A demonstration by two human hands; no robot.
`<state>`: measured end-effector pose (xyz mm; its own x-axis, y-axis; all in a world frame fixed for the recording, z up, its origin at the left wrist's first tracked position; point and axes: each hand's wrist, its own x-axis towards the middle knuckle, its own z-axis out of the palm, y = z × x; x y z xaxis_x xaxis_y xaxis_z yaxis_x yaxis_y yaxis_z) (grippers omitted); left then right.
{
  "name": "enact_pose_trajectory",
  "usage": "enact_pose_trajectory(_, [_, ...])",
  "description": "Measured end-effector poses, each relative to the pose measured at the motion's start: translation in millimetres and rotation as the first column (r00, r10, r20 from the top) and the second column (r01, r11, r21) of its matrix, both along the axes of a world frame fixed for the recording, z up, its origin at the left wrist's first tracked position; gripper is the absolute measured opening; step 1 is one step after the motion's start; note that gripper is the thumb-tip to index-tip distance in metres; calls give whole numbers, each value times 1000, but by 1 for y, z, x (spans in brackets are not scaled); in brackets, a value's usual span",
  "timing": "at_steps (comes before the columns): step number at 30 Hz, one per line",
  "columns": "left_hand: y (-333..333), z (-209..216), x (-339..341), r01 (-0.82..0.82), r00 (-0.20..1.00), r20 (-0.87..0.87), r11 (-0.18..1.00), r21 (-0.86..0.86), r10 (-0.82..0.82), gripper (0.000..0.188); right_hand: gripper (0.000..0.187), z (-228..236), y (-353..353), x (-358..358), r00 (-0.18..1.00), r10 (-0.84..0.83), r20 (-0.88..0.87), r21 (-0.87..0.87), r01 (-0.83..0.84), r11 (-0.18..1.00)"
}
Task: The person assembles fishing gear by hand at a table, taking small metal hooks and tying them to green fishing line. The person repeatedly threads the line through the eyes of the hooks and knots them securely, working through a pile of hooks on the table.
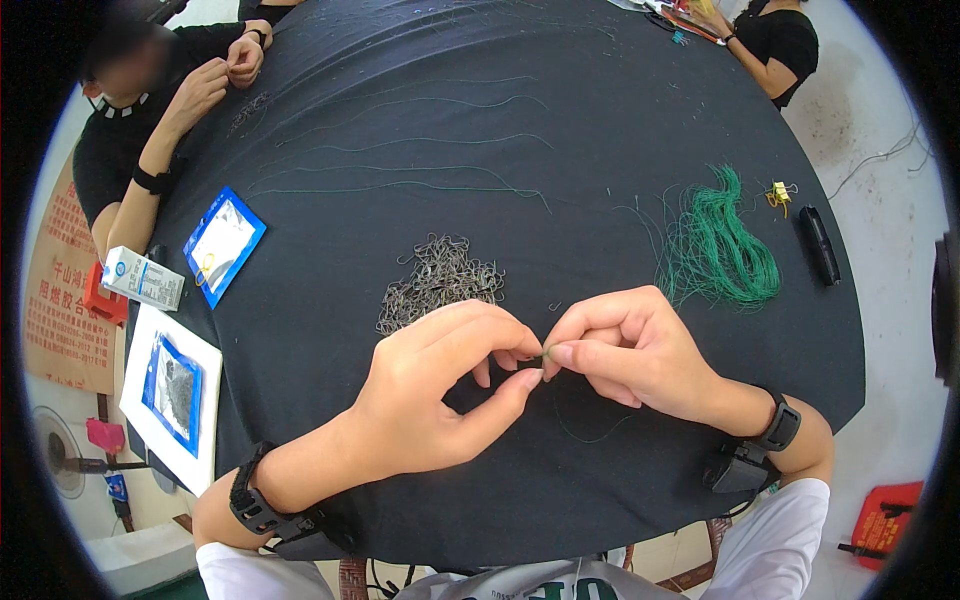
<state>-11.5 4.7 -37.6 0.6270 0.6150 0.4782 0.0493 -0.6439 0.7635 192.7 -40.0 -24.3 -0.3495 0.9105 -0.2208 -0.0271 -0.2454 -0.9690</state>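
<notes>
My left hand [445, 385] and my right hand [635, 355] meet fingertip to fingertip above the near middle of the table. The right thumb and index finger are pinched on a thin green fishing line [590, 441], whose loose length curves down over the cloth below. The left thumb and index finger are closed at the same spot; what lies between them is too small to make out. Just beyond my left hand is a heap of dark metal fish hooks [445, 282]. A loose bundle of green line [725, 250] lies past my right hand.
Several cut green lines [400, 185] stretch across the black tablecloth [620, 500]. At right are a yellow binder clip [780, 195] and black marker [820, 245]; at left, a blue-white packet [225, 245], small box [143, 278] and white board [160, 440]. Other people work at the far edges.
</notes>
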Motion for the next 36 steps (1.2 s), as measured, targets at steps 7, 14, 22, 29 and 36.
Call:
enact_pose_trajectory(7, [2,-3,0,-16,1000,-13,991,132,18,15,14,2,-1,0,999,13,39,23,-14,1000])
enact_pose_trajectory(14, [1,-2,0,-46,998,-27,996,71,48,13,14,3,-3,-1,997,14,72,44,-17,999])
enact_pose_trajectory(22, [27,16,-15,-83,955,197,836,-543,223,9,17,4,-5,-4,945,-215,244,377,112,919])
enact_pose_trajectory(29, [63,34,-45,-167,788,339,709,-685,513,13,26,32,13,21,943,-240,228,425,125,896])
enact_pose_trajectory(36, [81,48,-66,-94,651,418,614,-784,633,16,30,46,49,79,953,-250,173,355,177,918])
